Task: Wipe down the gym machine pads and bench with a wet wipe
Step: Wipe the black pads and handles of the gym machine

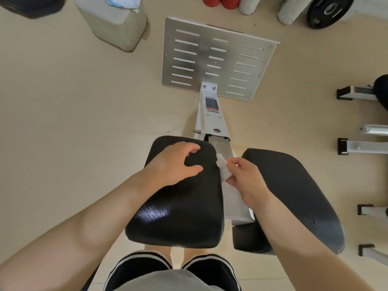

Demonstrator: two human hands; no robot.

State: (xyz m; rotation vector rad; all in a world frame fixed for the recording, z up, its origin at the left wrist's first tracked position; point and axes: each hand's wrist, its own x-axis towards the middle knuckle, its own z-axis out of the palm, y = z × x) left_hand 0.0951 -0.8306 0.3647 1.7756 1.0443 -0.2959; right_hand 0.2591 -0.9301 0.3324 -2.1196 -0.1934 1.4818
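Wet wipe (223,168) sits in the gap between the two black pads, pinched in your right hand (245,177) against the left pad's (180,206) inner edge. Your left hand (176,162) rests on that pad's top, fingers loosely curled, gripping nothing. Right pad (294,190) just beside, slotted metal footplate (216,59) ahead on the floor (73,112).

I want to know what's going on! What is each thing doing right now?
left hand: rests on left pad, fingers loosely curled
right hand: pinches the wet wipe
wet wipe: crumpled, against left pad's inner edge
left pad: shiny patch near front
right pad: untouched
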